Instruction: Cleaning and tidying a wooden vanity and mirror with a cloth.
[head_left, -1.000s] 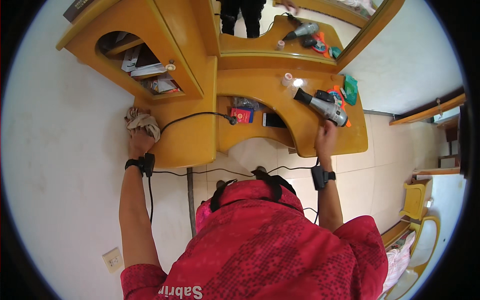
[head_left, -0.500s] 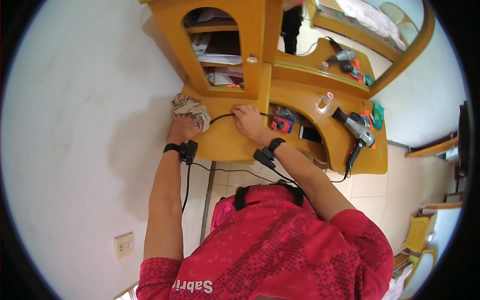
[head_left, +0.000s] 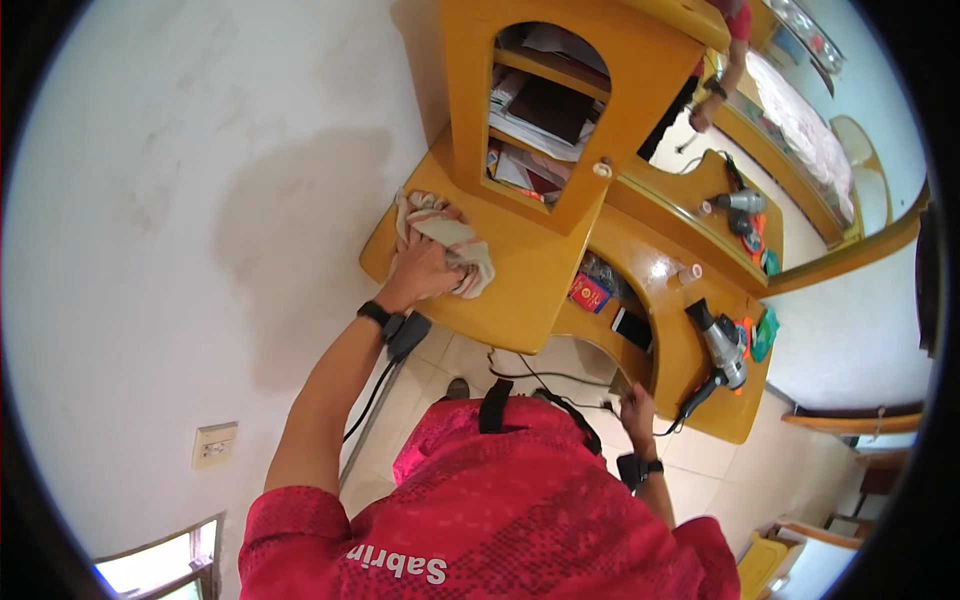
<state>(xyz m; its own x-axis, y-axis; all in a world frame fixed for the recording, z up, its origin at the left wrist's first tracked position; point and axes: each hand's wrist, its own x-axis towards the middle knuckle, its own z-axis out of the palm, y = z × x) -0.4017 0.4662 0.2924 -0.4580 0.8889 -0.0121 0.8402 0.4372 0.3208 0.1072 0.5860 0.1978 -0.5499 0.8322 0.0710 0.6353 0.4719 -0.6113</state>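
My left hand (head_left: 425, 270) presses down on a crumpled cream cloth (head_left: 455, 240) with reddish stripes, its fingers bunched into the fabric. The cloth lies on the left part of a yellow wooden dressing table (head_left: 525, 290), below the small cabinet. Off the front edge, lower and to the right, my right hand (head_left: 638, 412) is closed around a black power cord (head_left: 555, 376). A dark plug-like end (head_left: 607, 405) hangs beside that hand. The fingers there are small and partly hidden.
A silver hair dryer (head_left: 725, 350), a green plastic bag (head_left: 764, 335) and a small pinkish bottle (head_left: 690, 273) sit on the right. A recess holds a red box (head_left: 589, 293) and a phone (head_left: 632, 328). The cabinet (head_left: 625, 110) and mirror (head_left: 690, 205) rise behind.
The view has turned. My right hand has left the tabletop, taking the black cord off it, and is now lower right. The cloth under my left hand is more spread out.
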